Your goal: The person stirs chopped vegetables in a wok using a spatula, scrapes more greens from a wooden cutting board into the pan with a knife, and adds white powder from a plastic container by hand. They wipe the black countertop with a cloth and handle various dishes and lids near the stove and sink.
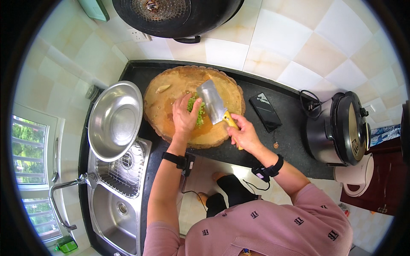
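Observation:
A round wooden chopping board [221,136] with a bark edge lies on the counter. Chopped green vegetable [200,120] is heaped at its middle. My left hand [186,115] rests over the left side of the heap, fingers and thumb spread; its palm side is hidden. My right hand [241,131] is closed around the yellow handle of a cleaver [211,99], whose broad steel blade lies just right of the heap. A small pale piece of food [163,88], its kind unclear, sits at the board's upper left.
A large metal basin [117,123] stands left of the board, over the double sink [117,212] with its tap [65,184]. To the right are a black phone [265,112] and an electric pressure cooker [336,128]. A black wok [173,19] hangs above the board.

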Action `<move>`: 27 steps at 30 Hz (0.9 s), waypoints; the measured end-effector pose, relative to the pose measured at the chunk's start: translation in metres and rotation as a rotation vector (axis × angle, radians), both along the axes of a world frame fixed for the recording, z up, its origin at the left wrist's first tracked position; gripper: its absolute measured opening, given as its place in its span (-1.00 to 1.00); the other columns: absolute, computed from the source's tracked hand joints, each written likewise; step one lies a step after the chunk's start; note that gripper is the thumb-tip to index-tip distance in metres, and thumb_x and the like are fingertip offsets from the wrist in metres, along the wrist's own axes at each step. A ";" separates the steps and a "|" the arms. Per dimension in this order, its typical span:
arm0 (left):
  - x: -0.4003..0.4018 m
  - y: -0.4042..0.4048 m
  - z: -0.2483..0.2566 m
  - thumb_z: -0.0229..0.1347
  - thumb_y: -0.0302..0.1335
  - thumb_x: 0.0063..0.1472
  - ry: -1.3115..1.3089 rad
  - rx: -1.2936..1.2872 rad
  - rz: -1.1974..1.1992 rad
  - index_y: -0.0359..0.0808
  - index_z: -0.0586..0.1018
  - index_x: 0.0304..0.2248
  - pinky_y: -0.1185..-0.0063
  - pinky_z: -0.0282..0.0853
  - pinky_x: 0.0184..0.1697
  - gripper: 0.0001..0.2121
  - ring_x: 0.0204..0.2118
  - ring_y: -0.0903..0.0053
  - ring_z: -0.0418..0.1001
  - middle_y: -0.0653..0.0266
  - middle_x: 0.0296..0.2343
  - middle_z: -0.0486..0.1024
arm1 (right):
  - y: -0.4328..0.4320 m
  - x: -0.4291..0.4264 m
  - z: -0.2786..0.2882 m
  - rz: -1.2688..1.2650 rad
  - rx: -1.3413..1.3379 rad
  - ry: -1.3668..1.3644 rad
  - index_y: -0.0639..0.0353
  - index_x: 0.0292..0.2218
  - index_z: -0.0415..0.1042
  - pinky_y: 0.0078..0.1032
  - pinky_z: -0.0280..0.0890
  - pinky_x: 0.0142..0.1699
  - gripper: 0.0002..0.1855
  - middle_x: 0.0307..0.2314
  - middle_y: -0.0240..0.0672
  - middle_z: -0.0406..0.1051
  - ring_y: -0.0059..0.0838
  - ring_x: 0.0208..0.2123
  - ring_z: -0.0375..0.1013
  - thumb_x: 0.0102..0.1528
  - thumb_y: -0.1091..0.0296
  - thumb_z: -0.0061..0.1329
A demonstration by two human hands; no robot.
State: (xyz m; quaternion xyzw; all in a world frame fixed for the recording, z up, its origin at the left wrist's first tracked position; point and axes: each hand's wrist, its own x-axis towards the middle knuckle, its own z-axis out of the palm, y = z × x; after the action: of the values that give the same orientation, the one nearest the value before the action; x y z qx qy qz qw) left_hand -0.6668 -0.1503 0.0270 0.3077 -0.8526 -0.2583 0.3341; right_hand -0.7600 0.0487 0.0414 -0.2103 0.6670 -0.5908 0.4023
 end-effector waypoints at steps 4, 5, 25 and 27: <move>-0.006 0.010 0.002 0.17 -0.12 0.00 0.019 -0.051 0.049 -0.32 0.48 -0.14 0.33 0.15 0.02 -0.49 -0.04 0.14 0.25 -0.02 -0.15 0.36 | -0.012 0.026 -0.002 0.025 -0.006 0.020 0.23 0.01 0.18 -0.67 0.13 -0.73 -0.53 -0.48 -0.28 0.40 -0.67 -0.77 0.24 0.05 0.46 -0.07; -0.008 0.013 0.002 0.17 -0.12 0.00 0.020 -0.050 0.052 -0.32 0.48 -0.14 0.33 0.15 0.02 -0.49 -0.04 0.14 0.25 -0.02 -0.15 0.36 | -0.014 0.031 -0.003 0.029 -0.001 0.026 0.23 0.01 0.17 -0.67 0.13 -0.73 -0.52 -0.48 -0.29 0.39 -0.67 -0.77 0.24 0.05 0.47 -0.08; -0.039 0.011 0.048 0.12 -0.42 0.02 0.143 -0.175 0.127 -0.35 0.55 -0.30 0.39 0.22 0.01 -0.76 -0.06 0.15 0.29 0.04 -0.16 0.40 | -0.037 0.058 0.029 -0.096 -0.279 -0.188 0.21 0.02 0.14 -0.65 0.13 -0.69 -0.49 -0.61 -0.35 0.32 -0.61 -0.77 0.23 0.02 0.63 -0.12; -0.042 0.011 0.061 0.12 -0.43 0.01 0.163 -0.242 0.123 -0.36 0.55 -0.30 0.38 0.23 0.01 -0.76 -0.07 0.14 0.31 0.03 -0.18 0.41 | -0.037 0.056 0.038 -0.102 -0.362 -0.228 0.22 0.02 0.14 -0.65 0.13 -0.69 -0.50 -0.60 -0.35 0.33 -0.61 -0.77 0.24 0.03 0.62 -0.12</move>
State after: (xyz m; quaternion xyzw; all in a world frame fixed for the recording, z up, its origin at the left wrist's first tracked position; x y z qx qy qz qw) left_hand -0.7086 -0.1396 0.0879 0.2946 -0.8273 -0.1567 0.4518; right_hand -0.7041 0.0121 0.0790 -0.1770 0.5101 -0.7404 0.4004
